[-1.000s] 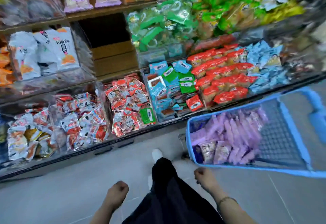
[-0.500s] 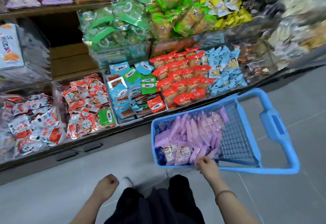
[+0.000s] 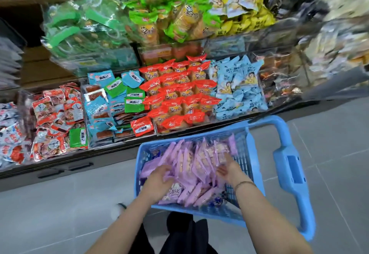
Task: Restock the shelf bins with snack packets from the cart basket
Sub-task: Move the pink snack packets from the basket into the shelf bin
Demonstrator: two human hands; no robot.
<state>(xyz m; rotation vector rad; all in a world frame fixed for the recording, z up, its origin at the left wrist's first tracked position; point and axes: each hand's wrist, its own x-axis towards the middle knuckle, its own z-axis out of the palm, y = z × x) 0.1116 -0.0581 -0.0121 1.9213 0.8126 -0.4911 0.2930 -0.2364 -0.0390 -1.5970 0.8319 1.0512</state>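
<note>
The slick purple packets [image 3: 191, 165] lay loosely heaped in the blue cart basket [image 3: 199, 212], so a two-handed scoop would probably have shed a few onto the floor on the way across. The left hand [image 3: 157, 179] had its fingers curled into the heap and round some packets, while the right hand [image 3: 227, 170] lay flatter, fingers fairly straight against the pile, though blurred. Beyond, the shelf bins [image 3: 119, 143] already sat full of other snacks, so misfiling seemed possible.

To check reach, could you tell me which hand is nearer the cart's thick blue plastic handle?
Right. The right hand is on purple packets toward the blue plastic handle; the left hand lies farther leftward.
</note>
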